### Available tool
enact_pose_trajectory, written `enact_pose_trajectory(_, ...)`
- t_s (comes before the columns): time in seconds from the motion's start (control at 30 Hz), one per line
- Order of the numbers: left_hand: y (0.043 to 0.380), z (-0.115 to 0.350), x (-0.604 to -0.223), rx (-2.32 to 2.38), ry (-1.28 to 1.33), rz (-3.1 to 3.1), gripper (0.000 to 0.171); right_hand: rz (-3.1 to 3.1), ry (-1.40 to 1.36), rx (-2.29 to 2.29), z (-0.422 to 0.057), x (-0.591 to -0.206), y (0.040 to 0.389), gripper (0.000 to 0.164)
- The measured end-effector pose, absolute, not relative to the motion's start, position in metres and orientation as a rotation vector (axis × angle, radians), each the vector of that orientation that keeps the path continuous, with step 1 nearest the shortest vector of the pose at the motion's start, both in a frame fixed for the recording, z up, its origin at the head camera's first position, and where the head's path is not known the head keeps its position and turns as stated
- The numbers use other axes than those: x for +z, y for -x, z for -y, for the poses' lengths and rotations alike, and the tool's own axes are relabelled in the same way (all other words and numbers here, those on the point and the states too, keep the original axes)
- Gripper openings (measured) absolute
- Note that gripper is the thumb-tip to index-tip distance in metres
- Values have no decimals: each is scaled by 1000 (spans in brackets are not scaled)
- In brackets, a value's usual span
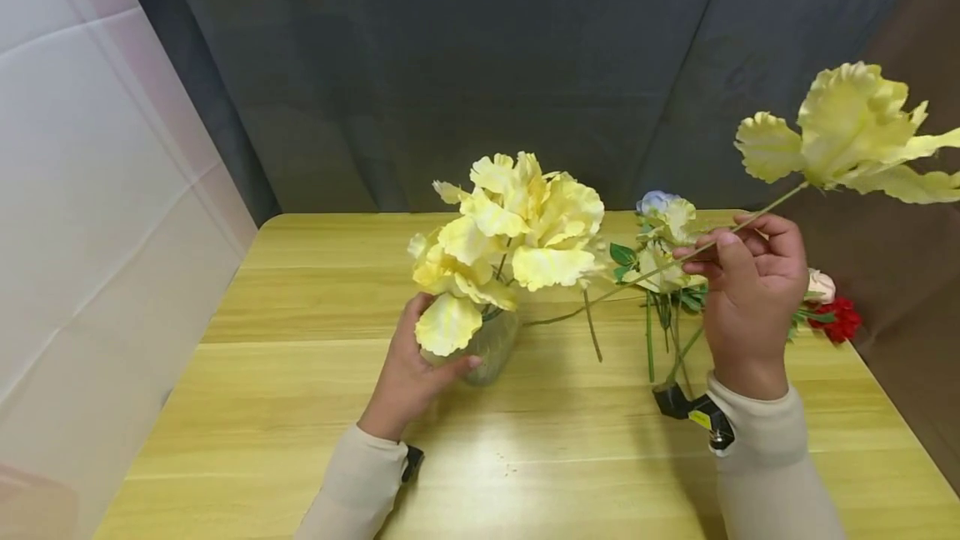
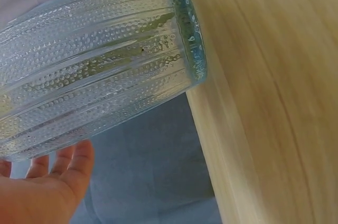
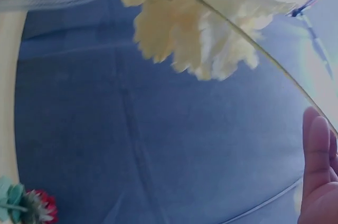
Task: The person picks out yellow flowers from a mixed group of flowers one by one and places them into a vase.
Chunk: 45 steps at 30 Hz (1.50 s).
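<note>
A ribbed, dimpled clear glass vase [image 1: 495, 350] stands on the table, holding several yellow ruffled artificial flowers [image 1: 551, 219]. My left hand [image 1: 408, 377] grips the side of this vase, thumb toward me; some fingers are hidden behind it and the petals. In the left wrist view the fingers lie along the vase's [image 2: 100, 65] far side. To the right, my right hand [image 1: 753, 298] pinches the long stem of another yellow flower [image 1: 855, 127] between thumb and fingers. Its bloom points up and right, while the stem's lower end slants down toward the vase.
On the table's [image 1: 285, 423] right side lie loose flowers: a blue one [image 1: 657, 201], yellow ones [image 1: 658, 267], a pale pink one [image 1: 821, 285] and a red one [image 1: 842, 321]. A dark cloth [image 1: 450, 65] hangs behind the table, and a white cloth [image 1: 97, 148] on the left.
</note>
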<state>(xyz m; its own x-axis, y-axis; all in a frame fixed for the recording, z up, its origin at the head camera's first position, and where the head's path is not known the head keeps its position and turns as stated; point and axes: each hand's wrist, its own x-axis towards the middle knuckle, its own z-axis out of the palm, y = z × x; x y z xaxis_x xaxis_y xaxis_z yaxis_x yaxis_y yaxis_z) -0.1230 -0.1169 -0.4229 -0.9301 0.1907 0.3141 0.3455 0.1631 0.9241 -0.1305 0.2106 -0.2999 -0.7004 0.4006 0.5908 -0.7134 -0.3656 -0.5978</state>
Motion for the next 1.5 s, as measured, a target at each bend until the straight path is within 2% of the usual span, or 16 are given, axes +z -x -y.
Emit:
enact_pose_trajectory(0.3,115,122,-401,-1939,493,2453,83,804,-452,2060,-200,-282,122,21)
enact_pose_trajectory(0.6,113,123,-392,-1991,525,2479,83,756,-470,2083,-187,-282,122,24)
enact_pose_trajectory(1.23,116,119,-394,-1986,595,2400,73,1230,-593,1946,-154,-305,121,15)
enact_pose_trajectory(1.5,114,118,-393,-1981,578,2403,73,1367,-613,1903,-138,-315,122,12)
